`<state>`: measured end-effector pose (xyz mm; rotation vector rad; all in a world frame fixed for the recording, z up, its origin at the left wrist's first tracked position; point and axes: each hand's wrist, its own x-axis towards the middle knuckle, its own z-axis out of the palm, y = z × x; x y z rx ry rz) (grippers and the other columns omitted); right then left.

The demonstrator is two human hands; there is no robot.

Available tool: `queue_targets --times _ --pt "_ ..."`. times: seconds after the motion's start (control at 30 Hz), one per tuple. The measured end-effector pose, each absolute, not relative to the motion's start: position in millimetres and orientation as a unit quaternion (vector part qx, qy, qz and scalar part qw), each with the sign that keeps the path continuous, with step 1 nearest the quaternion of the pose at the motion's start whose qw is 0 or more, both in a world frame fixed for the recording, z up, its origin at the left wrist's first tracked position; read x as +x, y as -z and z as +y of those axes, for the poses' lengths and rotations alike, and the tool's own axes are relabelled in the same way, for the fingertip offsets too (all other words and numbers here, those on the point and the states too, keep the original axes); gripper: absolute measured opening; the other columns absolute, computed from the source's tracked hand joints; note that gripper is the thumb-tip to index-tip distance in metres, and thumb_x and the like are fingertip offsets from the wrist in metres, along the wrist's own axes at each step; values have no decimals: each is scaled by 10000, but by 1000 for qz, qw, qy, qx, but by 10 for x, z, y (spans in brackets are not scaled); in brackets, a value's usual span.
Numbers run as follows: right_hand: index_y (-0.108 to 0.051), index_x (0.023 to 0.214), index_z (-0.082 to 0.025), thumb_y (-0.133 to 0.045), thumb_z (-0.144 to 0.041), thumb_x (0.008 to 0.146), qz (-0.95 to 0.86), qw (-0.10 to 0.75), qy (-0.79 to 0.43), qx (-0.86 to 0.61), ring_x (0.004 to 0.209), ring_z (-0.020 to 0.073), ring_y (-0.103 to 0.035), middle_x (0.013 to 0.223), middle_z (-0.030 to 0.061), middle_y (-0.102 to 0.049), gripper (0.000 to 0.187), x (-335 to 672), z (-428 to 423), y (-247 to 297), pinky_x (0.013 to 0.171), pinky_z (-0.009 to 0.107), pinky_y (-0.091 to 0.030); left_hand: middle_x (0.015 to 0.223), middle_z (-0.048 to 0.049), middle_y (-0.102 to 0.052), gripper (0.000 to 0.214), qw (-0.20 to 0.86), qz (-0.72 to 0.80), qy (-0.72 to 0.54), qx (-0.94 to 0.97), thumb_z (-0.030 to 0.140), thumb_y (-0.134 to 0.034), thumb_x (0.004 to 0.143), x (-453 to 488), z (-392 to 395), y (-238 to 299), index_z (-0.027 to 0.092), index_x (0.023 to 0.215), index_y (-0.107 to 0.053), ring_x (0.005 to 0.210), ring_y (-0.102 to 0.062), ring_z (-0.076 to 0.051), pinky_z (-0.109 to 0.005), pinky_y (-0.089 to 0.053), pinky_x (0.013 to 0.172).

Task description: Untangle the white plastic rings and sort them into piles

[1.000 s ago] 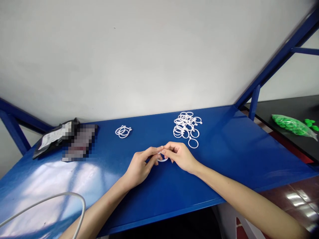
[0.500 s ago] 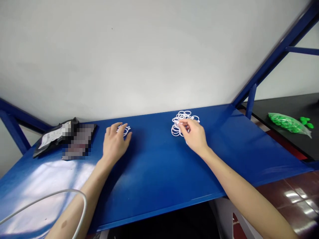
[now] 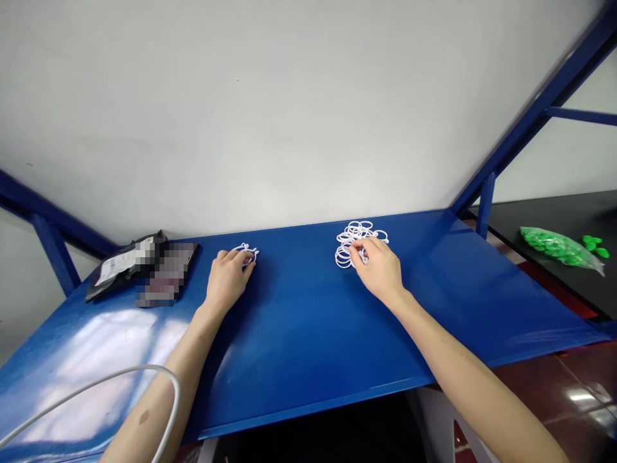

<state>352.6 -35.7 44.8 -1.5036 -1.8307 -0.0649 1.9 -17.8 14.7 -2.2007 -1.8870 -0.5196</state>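
My left hand [image 3: 225,278] is at the left part of the blue table [image 3: 299,321], its fingers curled and closing with the thumb on a small group of white rings [image 3: 246,247]. These are thin loops with a small knob, and the hand partly covers them. Over a larger pile of the same kind, my right hand [image 3: 380,267] is closed, thumb and index finger pinched together at the white rings of the pile [image 3: 344,256]. The fingers hide part of that pile, and the ring in the pinch is hard to make out.
A black plastic parcel [image 3: 113,269] with a label and a dark flat packet [image 3: 168,273] lie at the left back. A white cable [image 3: 96,381] loops over my left forearm. Blue frame bars flank the table. Right, a bag of green pieces [image 3: 562,247] rests on a black surface.
My left hand, spread over the small group of rings before, has lowered and curled its fingers onto them. My right hand has stayed pinched at the pile, shifting slightly. The view has moved a little.
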Motion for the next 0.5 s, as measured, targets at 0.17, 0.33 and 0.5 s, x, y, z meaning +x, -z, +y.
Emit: queue_targets --times 0.17,0.33,0.5 --pt "-711 962 -217 -598 -242 985 -782 358 -30 -510 926 235 -687 953 47 -751 118 3348 -480 -388 775 350 -529 965 -149 -756 265 98 -635 154 -751 298 -516 946 51 -210 -169 176 980 -749 942 -605 -344 -435 -467 826" --pt "-716 975 -217 -613 -247 982 -804 332 -108 -482 948 245 -681 968 56 -747 107 3262 -530 -338 797 383 -551 931 -162 -735 280 102 -647 185 -733 293 -475 950 270 -422 -343 168 893 -719 990 -598 -368 -462 -452 828" --pt "-705 1131 -224 -638 -267 974 -800 336 -211 -451 1039 239 -695 1107 60 -751 176 3204 -590 -332 927 408 -550 798 -49 -682 197 -239 -586 314 -708 371 -576 913 696 -752 -553 201 867 -665 760 -610 -220 -339 -459 725"
